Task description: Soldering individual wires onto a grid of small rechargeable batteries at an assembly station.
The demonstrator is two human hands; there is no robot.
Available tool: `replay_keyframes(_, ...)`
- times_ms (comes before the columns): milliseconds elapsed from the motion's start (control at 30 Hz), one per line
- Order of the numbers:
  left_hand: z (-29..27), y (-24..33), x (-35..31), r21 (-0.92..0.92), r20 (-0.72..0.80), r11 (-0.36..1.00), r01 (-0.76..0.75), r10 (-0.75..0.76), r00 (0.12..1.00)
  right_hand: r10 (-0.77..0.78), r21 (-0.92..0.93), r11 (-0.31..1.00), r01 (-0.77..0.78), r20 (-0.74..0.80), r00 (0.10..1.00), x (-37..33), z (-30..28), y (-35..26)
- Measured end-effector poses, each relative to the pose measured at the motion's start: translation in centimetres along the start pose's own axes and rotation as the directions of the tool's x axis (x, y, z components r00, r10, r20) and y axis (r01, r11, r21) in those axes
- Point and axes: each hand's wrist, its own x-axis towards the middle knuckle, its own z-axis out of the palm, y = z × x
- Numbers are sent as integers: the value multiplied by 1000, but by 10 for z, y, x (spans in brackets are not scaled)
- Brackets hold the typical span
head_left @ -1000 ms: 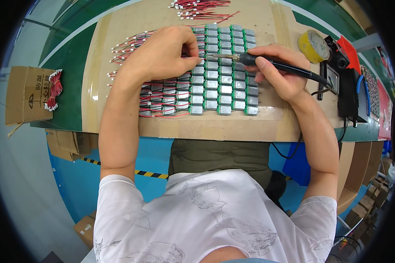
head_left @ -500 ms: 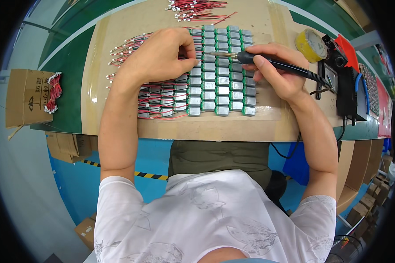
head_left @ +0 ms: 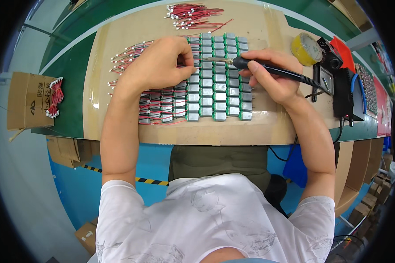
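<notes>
Rows of small grey battery cells with green circuit boards (head_left: 220, 96) lie on a cardboard sheet in front of me. Red and black wire leads with white plugs (head_left: 162, 106) run out from the left rows. My left hand (head_left: 164, 61) is over these leads, thumb and forefinger curled close together at a cell row; what they pinch is too small to make out. In my right hand (head_left: 274, 72) is a black-handled soldering iron (head_left: 272, 69), gripped like a pen. Its metal tip points left, over the cells just right of my left fingertips.
More red leads (head_left: 193, 15) lie in a pile at the far edge. At the right stand a yellow tape roll (head_left: 306, 49) and a black soldering station (head_left: 346, 94). A cardboard box (head_left: 28, 101) with a bundle of red leads (head_left: 56, 97) on its side stands left.
The whole view has shifted slightly, so the cells and the table sit a little lower. Both hands keep nearly the same place and hold over the cells.
</notes>
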Motion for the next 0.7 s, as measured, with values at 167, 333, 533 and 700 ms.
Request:
replay_keyframes(167,-1,-1,-2,-1,-7,999,-34,33,999,-43,-14,999,43,-29,999,2,5,4)
replay_keyframes(333,-10,11,1,46,-22,999,-27,28,999,-126,-61,991,123,-47,991,8,2,0)
replay_keyframes(533,-2,5,12,-64,36,998,9,-7,999,-184,-168,972,166,-100,978,2,-11,8)
replay_keyframes(700,-14,-1,-4,-115,-100,983,140,-152,983,16,204,979,9,-121,993,10,7,-4)
